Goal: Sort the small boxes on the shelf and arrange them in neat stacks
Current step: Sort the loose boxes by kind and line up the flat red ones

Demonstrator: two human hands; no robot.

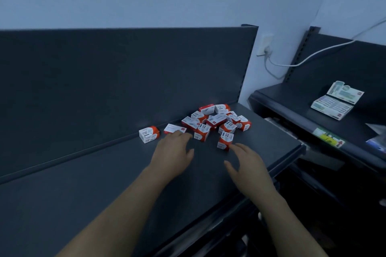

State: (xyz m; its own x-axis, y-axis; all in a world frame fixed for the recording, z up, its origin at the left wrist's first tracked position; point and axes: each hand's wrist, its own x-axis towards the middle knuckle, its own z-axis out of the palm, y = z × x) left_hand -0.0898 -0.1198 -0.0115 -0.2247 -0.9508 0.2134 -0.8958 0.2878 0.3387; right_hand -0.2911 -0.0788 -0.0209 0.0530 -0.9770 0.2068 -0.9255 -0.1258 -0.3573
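Small boxes (217,123): red-and-white jumble, centre-right of frame, at back of dark shelf (104,183). 1 lone box (149,134) sits apart, left of pile. Likely light, stiff card, crushable (judgement only), so pinch across 2 long sides. Left hand (173,152) spread, holding nothing, fingertips near pile's left edge. Right hand (248,162) open, empty, just below lowest box. Print too small to read.

No text can be read. The small red-and-white cardboard boxes (217,120) carry dark print and a small logo patch (all blurred). The pale green-and-white packets (336,100) and the yellow-green shelf-edge sticker (329,137) are just as illegible.
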